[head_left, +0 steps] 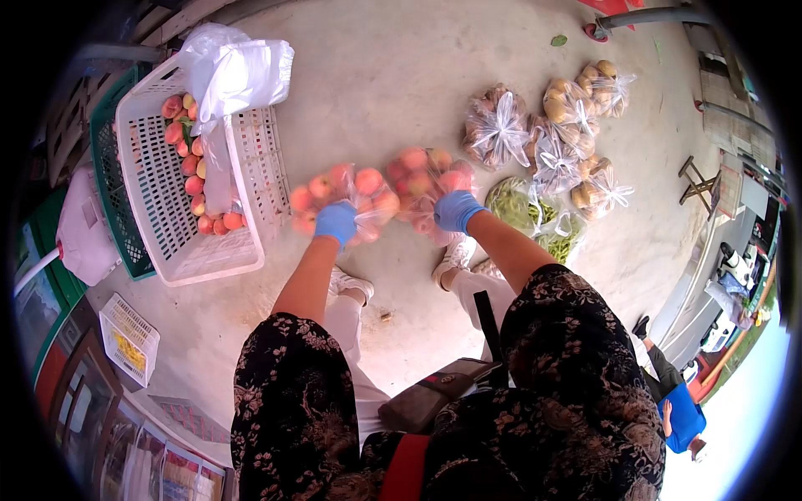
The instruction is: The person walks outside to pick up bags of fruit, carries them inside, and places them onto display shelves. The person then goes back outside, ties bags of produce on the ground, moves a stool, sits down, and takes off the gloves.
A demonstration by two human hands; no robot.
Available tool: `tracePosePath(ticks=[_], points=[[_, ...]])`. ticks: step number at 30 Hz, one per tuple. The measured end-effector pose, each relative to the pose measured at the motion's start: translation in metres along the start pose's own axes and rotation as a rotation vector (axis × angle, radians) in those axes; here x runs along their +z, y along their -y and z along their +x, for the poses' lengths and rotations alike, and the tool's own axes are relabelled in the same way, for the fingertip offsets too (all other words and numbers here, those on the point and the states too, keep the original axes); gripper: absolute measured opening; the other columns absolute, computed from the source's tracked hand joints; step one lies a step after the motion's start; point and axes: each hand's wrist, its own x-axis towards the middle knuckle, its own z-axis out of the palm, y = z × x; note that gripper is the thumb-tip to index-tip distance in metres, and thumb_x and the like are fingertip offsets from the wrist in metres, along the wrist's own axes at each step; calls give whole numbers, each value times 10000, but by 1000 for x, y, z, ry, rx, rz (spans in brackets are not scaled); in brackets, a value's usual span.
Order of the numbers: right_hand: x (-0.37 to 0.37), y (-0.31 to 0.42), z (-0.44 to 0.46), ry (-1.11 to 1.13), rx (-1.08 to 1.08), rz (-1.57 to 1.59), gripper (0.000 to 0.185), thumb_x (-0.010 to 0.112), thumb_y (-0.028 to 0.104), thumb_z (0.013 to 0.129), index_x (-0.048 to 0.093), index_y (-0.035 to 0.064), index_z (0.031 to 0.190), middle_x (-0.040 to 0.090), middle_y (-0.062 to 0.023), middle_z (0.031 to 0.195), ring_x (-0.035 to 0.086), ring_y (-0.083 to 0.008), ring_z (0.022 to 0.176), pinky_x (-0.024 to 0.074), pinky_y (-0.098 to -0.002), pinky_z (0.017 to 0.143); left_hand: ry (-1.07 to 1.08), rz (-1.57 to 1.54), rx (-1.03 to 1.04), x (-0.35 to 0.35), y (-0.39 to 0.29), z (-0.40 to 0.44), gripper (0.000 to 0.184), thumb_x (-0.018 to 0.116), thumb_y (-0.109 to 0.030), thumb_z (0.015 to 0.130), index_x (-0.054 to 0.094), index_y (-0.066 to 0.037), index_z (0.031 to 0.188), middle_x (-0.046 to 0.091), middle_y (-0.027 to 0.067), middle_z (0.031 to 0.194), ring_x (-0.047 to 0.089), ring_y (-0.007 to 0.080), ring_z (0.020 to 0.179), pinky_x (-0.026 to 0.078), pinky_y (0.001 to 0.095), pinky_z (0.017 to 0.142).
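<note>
Both my hands wear blue gloves. My left hand [336,223] is closed on the gathered top of a clear plastic bag of peaches [368,179], just above the concrete floor or resting on it; I cannot tell which. A second bag of peaches [413,163] hangs or sits right beside it, and my right hand [456,211] grips its plastic. The two bags almost touch. To the left stands a white slatted basket [150,167] with loose peaches [192,167] along its bottom. A bundle of white plastic bags [242,75] lies over its far rim.
Knotted bags of potatoes [568,108], a bag of darker produce [497,125] and bags of green vegetables [514,204] sit on the floor to the right. A small white basket [129,338] stands at lower left. Another person [685,415] is at far right, near a wooden stool [698,184].
</note>
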Motion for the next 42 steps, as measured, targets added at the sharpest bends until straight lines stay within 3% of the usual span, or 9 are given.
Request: tracePosePath(ticks=[10, 15, 17, 22, 28, 33, 35, 38, 42], points=[[-102, 51, -163, -225, 100, 385, 259, 517, 286, 766, 630, 88, 644, 619, -125, 657, 608, -322, 623, 496, -422, 600, -283, 57, 113, -108, -37, -163, 85, 586, -161, 707, 602, -78, 717, 563, 93, 784, 579, 263, 680, 496, 373, 620], [-183, 103, -241, -407, 179, 568, 245, 542, 276, 755, 605, 82, 618, 594, -148, 635, 588, -341, 590, 487, -421, 571, -526, -153, -43, -197, -70, -232, 130, 579, -134, 693, 520, -64, 601, 526, 92, 629, 546, 272, 594, 462, 361, 558], [-204, 121, -272, -477, 193, 642, 250, 542, 274, 755, 598, 71, 621, 591, -156, 643, 586, -342, 596, 484, -420, 573, -636, -520, -116, -221, -75, -259, 192, 584, -35, 681, 426, -48, 573, 435, 77, 575, 458, 223, 525, 401, 331, 516], [-269, 182, -332, -587, 173, 855, 263, 538, 263, 767, 582, 50, 619, 578, -168, 640, 568, -346, 582, 469, -404, 565, -509, -1173, -275, -272, -60, -323, 368, 562, 73, 697, 278, -118, 563, 298, -40, 584, 327, 67, 533, 329, 245, 493], [-333, 246, -377, -751, 164, 1032, 286, 548, 240, 788, 536, 29, 595, 530, -171, 604, 511, -321, 533, 432, -366, 542, -556, -1630, -293, -356, -74, -408, 356, 503, 112, 678, 284, -145, 562, 335, -42, 581, 349, 67, 514, 347, 227, 493], [-371, 299, -411, -786, 79, 1099, 282, 549, 230, 790, 529, 26, 596, 512, -157, 585, 499, -280, 524, 421, -343, 550, -867, -1691, -278, -392, -86, -491, 313, 479, 110, 672, 313, -133, 567, 402, -22, 598, 379, 81, 535, 377, 224, 519], [-375, 309, -414, -871, 22, 1008, 274, 546, 238, 788, 545, 29, 609, 522, -156, 595, 508, -276, 530, 425, -354, 558, -962, -1707, -169, -391, -76, -522, 247, 475, 95, 673, 367, -115, 601, 478, 8, 673, 393, 77, 537, 367, 209, 514], [-383, 333, -413, -876, -15, 965, 287, 549, 231, 789, 518, 25, 592, 512, -151, 581, 488, -279, 533, 428, -358, 581, -1029, -1683, -218, -399, -66, -563, 137, 465, 30, 703, 492, -66, 797, 524, 19, 823, 493, 117, 691, 421, 231, 622], [-399, 370, -421, -733, -104, 1020, 241, 554, 233, 808, 587, 35, 675, 553, -157, 627, 528, -270, 572, 443, -352, 595, -1092, -1752, -121, -421, -87, -600, 377, 478, -3, 714, 481, 7, 1090, 529, 94, 1043, 531, 181, 893, 432, 306, 829]])
